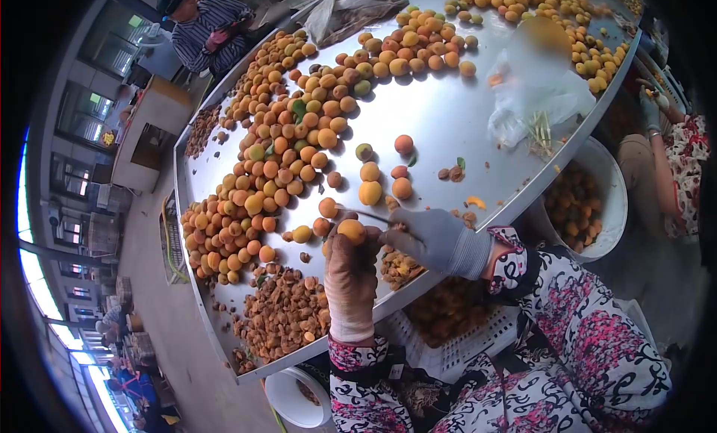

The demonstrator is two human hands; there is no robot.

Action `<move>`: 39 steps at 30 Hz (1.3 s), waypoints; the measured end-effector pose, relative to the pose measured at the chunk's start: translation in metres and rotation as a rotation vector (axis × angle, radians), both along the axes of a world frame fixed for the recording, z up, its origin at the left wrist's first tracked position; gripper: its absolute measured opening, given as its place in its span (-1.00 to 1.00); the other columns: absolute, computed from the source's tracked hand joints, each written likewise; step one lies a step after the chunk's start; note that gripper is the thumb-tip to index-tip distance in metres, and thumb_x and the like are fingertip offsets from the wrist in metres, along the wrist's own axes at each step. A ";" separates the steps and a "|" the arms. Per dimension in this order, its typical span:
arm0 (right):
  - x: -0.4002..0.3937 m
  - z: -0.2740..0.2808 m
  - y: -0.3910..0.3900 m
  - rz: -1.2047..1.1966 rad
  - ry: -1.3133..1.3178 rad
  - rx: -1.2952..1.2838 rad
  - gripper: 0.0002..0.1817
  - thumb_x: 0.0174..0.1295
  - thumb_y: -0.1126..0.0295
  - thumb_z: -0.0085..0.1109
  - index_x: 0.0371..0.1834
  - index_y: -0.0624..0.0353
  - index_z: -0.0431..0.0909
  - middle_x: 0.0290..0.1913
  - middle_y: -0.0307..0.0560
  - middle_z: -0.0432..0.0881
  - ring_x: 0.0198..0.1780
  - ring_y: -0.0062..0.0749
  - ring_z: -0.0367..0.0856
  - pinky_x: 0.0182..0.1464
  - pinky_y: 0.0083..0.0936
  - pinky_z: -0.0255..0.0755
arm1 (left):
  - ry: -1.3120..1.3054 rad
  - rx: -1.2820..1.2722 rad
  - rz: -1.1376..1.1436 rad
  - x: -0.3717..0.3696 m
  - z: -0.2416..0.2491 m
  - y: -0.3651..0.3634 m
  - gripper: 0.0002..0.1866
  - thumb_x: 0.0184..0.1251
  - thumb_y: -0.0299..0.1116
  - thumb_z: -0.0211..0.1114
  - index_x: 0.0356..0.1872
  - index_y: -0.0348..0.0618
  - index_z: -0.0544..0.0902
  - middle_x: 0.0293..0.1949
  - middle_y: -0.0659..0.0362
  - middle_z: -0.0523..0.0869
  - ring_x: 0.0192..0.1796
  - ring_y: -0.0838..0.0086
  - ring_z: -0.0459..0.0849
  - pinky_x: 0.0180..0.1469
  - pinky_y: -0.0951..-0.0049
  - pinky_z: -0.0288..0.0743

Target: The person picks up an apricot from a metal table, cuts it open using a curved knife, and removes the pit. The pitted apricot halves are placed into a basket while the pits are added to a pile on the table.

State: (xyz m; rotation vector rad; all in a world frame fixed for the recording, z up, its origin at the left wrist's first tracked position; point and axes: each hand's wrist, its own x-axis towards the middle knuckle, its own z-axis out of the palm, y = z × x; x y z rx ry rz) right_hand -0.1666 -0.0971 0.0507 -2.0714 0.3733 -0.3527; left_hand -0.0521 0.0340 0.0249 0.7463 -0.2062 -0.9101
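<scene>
My left hand [349,291], in a stained pale glove, is closed around an apricot [351,231] at the table's near edge. In a grey glove, my right hand [441,243] grips a small knife [367,213]; its thin blade points left, just above the held fruit. The fingers of both hands are close together. Loose apricots [370,192] lie beyond my hands on the metal table [433,108]. Beside my left hand is a heap of brown apricot stones [280,313]. Cut pieces [399,269] lie beneath my right hand.
A long bank of apricots [284,157] crosses the table. A plastic crate [485,336] with cut fruit sits below the edge. White buckets stand left [282,403] and right [616,187]. A plastic bag [515,104] lies far right. Other people work around the table.
</scene>
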 end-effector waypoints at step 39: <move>0.009 -0.016 0.029 -0.006 0.224 -0.114 -0.63 0.30 0.03 -0.11 -0.11 0.10 0.43 -0.48 0.12 0.57 -0.42 0.09 0.56 -0.38 -0.13 0.44 | -0.143 0.280 0.172 -0.012 0.014 -0.008 -0.53 0.34 -0.02 0.09 0.08 -0.17 0.44 -0.10 0.18 0.58 -0.15 0.48 0.55 -0.02 0.43 0.41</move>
